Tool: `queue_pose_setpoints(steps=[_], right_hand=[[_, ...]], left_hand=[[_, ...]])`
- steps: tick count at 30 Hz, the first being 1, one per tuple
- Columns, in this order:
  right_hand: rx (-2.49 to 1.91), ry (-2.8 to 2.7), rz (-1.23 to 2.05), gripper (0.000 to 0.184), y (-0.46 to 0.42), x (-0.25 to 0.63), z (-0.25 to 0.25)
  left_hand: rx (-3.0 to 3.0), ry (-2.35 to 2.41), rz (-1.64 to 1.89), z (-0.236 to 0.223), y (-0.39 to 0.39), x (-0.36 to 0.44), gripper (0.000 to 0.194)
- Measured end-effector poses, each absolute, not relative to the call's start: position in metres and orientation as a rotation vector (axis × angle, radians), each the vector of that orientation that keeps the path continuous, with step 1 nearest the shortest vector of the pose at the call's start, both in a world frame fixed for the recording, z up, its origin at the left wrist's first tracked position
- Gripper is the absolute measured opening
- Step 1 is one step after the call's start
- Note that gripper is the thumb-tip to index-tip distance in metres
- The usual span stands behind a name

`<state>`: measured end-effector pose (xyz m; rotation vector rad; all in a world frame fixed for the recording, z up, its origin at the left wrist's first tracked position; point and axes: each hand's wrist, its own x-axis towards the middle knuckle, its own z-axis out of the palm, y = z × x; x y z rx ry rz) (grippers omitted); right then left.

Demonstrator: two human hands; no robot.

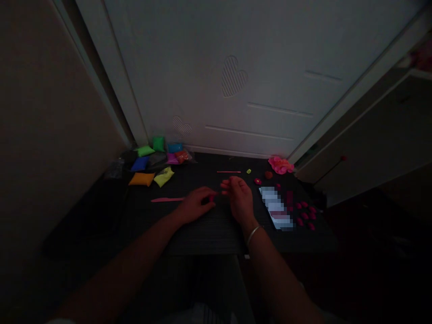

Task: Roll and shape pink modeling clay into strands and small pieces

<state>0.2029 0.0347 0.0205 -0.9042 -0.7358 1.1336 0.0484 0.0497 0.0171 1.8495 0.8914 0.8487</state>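
Over the dark tabletop (202,238), much was hard to make out, because the light was very dim. The screen of the phone (276,208) was covered by blurry squares, and these hid also the edges of some things near it. The black shape at the left end of the tabletop was too dark to name. Both forearms were cut off by the lower border.

The left hand (197,204) had its thumb and fingers bent toward each other, with a small pink piece (211,198) between their tips, so its grip was nearly closed on it. The right hand (239,198) was raised just beside it, fingers loosely curled; whether it held something, I cannot tell. The pink piece lay between the two hands, on the side of the left fingertips.

A pink plastic knife (167,200) was lying just left of the left hand, its one end hidden behind this hand. Farther left and back were the colored clay packets (141,179). A thin pink stick (228,172) lay beyond the hands, and right of the phone were small dark-pink pieces (304,216).
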Motion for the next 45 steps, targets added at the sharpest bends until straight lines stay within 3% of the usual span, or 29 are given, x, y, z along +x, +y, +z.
queue_pose_setpoints(steps=[6, 9, 17, 25, 36, 45], right_hand=[[-0.907, -0.784, 1.114, 0.023, 0.034, 0.204, 0.021], [-0.932, -0.784, 1.081, 0.020, 0.035, 0.203, 0.020], [-1.065, -1.134, 0.920, 0.021, 0.028, 0.197, 0.020], [-1.078, -1.489, 0.588, 0.010, 0.023, 0.198, 0.023], [-1.013, -1.732, 0.552, 0.030, 0.022, 0.198, 0.022], [-1.032, -1.765, 0.431, 0.013, 0.024, 0.198, 0.018]], left_hand=[[2.049, 0.814, 0.746, 0.018, 0.045, 0.050, 0.033], [1.974, 0.825, 0.807, 0.019, 0.045, 0.050, 0.026], [1.489, 1.016, 1.047, 0.027, 0.052, 0.047, 0.020], [1.028, 0.754, 0.921, 0.025, 0.050, 0.049, 0.026], [0.888, 0.588, 0.827, 0.026, 0.051, 0.045, 0.019], [0.867, 0.630, 0.783, 0.024, 0.050, 0.045, 0.020]])
